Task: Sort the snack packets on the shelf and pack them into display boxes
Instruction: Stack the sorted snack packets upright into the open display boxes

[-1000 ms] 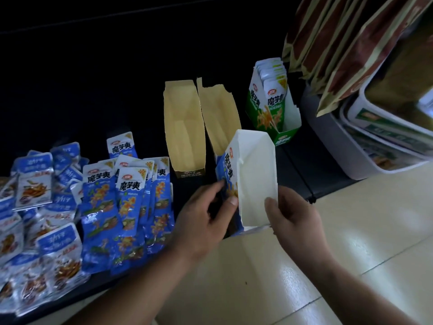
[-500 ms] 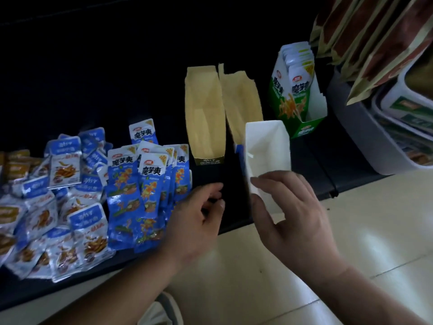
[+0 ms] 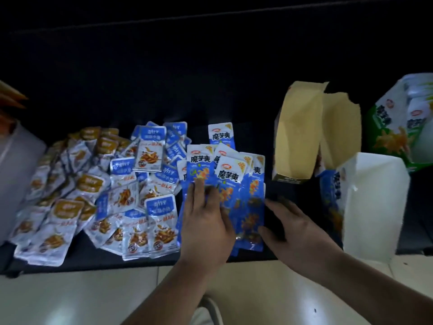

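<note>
Blue konjac packets (image 3: 225, 184) lie in an overlapped stack on the dark shelf (image 3: 293, 191), long axis running away from me, printed tops at the far end. My left hand (image 3: 206, 221) rests flat on the near-left part of the stack, fingers spread and extended along the packets' length; it presses on them, nothing is pinched or lifted. My right hand (image 3: 297, 231) is at the stack's right edge, open, fingers pointing left toward the packets; whether the fingertips touch the edge I cannot tell. It holds nothing.

The stack sits between the two hands, so I judge a squeeze from both sides would square it.

The white-lined blue display box (image 3: 365, 207) stands just right of my right hand, open side up, apparently empty. Right hand is nearer the box; left is nearer the mixed fish-snack pile (image 3: 140, 195) to the left.
</note>
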{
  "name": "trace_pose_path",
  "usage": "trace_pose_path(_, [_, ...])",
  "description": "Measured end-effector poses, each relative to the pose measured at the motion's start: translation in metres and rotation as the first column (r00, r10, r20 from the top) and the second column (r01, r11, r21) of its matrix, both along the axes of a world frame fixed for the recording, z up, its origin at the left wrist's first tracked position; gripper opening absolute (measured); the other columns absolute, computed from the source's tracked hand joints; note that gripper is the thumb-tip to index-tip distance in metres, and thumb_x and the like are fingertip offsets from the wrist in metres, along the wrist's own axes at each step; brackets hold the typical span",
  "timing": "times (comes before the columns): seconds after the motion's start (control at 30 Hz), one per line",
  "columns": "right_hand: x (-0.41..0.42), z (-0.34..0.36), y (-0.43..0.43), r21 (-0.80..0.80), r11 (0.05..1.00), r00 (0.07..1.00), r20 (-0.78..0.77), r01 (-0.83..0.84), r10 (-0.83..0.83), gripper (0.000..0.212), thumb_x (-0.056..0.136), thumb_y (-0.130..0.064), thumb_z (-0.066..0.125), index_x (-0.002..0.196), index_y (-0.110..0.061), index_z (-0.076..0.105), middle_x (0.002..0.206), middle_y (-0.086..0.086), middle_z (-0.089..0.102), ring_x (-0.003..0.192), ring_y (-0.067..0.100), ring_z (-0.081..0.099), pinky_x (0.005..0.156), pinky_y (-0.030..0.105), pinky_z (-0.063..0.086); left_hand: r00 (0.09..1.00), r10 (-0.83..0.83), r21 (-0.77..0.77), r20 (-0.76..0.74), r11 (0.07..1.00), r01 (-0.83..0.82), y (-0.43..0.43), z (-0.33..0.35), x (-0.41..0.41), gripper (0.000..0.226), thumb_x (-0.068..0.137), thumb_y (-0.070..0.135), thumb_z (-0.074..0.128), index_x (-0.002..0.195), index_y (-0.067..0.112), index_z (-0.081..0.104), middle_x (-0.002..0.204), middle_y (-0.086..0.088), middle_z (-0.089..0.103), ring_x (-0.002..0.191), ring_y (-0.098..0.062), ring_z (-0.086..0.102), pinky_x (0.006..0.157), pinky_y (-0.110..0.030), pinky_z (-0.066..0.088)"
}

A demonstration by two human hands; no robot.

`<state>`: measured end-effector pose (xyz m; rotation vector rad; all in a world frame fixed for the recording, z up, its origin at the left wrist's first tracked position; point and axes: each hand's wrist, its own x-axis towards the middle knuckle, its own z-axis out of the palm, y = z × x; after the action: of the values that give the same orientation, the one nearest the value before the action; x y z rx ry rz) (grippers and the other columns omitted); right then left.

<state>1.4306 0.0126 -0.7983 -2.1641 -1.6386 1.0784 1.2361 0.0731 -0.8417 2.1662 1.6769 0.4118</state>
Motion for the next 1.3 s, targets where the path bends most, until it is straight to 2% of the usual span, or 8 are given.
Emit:
trace_pose_path(0.1, [-0.009, -0.001, 0.023, -0.083, 0.995, 0.992, 0.107, -0.054, 0.063, 0.073, 0.097, -0.061, 0.051, 0.16, -0.047, 0.016, 0.171, -0.002, 0.016, 0.154, 0.023, 0.024, 0.121, 0.035, 0.031, 0.999, -0.029, -0.016, 0.012, 0.999, 0.029, -0.003, -0.009, 0.004, 0.055, 0.098, 0.022, 0.04, 0.149, 0.005, 0.048, 0.164, -0.017, 0.034, 0.156, -0.037, 0.022, 0.124, -0.05, 0.032])
trace_pose_path(0.27, [-0.024, -0.009, 0.032, 0.051, 0.998, 0.966, 0.255, 0.029, -0.041, 0.087, 0.08, -0.083, 0.025, 0.159, -0.048, 0.023, 0.148, -0.003, 0.055, 0.127, 0.03, 0.053, 0.102, 0.038, 0.049, 0.979, -0.148, 0.094, 0.143, 0.986, 0.135, 0.006, -0.004, 0.002, 0.053, 0.087, 0.004, 0.054, 0.138, 0.013, 0.063, 0.152, -0.004, 0.052, 0.141, -0.028, 0.049, 0.111, -0.044, 0.05])
trace_pose_path(0.53, [-0.044, -0.026, 0.03, 0.061, 0.996, 0.899, 0.431, 0.062, -0.082, 0.077, 0.081, -0.084, 0.048, 0.15, -0.05, 0.043, 0.145, 0.006, 0.057, 0.119, 0.039, 0.055, 0.088, 0.04, 0.055, 0.992, 0.098, -0.032, 0.08, 0.995, -0.096, 0.024, -0.014, -0.014, 0.048, 0.093, 0.033, 0.074, 0.139, 0.023, 0.062, 0.161, -0.013, 0.041, 0.15, -0.041, 0.034, 0.107, -0.061, 0.048])
trace_pose_path(0.73, [-0.041, -0.016, 0.04, -0.002, 0.999, 0.923, 0.383, 0.044, -0.04, 0.087, 0.076, -0.093, 0.017, 0.155, -0.061, -0.004, 0.139, -0.003, 0.051, 0.122, 0.029, 0.051, 0.098, 0.036, 0.046, 0.963, 0.028, 0.011, 0.269, 0.999, -0.032, 0.015, -0.01, 0.0, 0.039, 0.088, 0.019, 0.068, 0.126, 0.025, 0.071, 0.153, 0.002, 0.053, 0.145, -0.026, 0.046, 0.109, -0.04, 0.049])
trace_pose_path(0.9, [-0.041, -0.011, 0.048, -0.064, 0.997, 0.911, 0.412, 0.052, -0.021, 0.074, 0.09, -0.082, 0.034, 0.156, -0.059, 0.012, 0.138, 0.003, 0.044, 0.125, 0.032, 0.044, 0.093, 0.037, 0.048, 0.87, 0.228, -0.128, 0.438, 0.973, -0.191, 0.009, -0.009, -0.001, 0.046, 0.087, 0.021, 0.08, 0.131, 0.023, 0.067, 0.144, 0.006, 0.053, 0.128, -0.009, 0.054, 0.1, -0.028, 0.05])
trace_pose_path(1.03, [-0.043, -0.009, 0.05, -0.062, 0.995, 0.941, 0.332, 0.082, -0.057, 0.068, 0.093, -0.073, 0.047, 0.155, -0.055, 0.025, 0.144, 0.005, 0.041, 0.128, 0.034, 0.045, 0.101, 0.038, 0.046, 0.919, 0.271, -0.141, 0.286, 0.961, -0.24, 0.014, -0.01, -0.009, 0.06, 0.081, 0.036, 0.084, 0.135, 0.022, 0.061, 0.117, 0.004, 0.06, 0.108, -0.018, 0.059, 0.084, -0.035, 0.053])
trace_pose_path(1.17, [-0.042, -0.014, 0.038, 0.05, 0.995, 0.989, 0.119, 0.083, -0.089, 0.046, 0.092, -0.062, 0.057, 0.137, -0.051, 0.052, 0.17, -0.01, -0.001, 0.138, 0.03, 0.048, 0.104, 0.038, 0.05, 0.926, 0.286, -0.151, 0.246, 0.955, -0.254, 0.02, -0.011, -0.008, 0.056, 0.081, 0.043, 0.081, 0.131, 0.025, 0.063, 0.109, 0.003, 0.059, 0.1, -0.018, 0.06, 0.074, -0.031, 0.046])
trace_pose_path(1.3, [-0.034, -0.022, 0.033, 0.125, 0.991, 0.999, -0.003, 0.05, -0.05, 0.026, 0.1, -0.043, 0.057, 0.123, -0.037, 0.067, 0.167, -0.014, 0.021, 0.143, 0.019, 0.045, 0.109, 0.041, 0.047, 0.933, 0.276, -0.127, 0.232, 0.959, -0.252, 0.022, -0.012, -0.006, 0.06, 0.08, 0.037, 0.085, 0.132, 0.018, 0.064, 0.117, -0.005, 0.056, 0.108, -0.027, 0.059, 0.081, -0.035, 0.051])
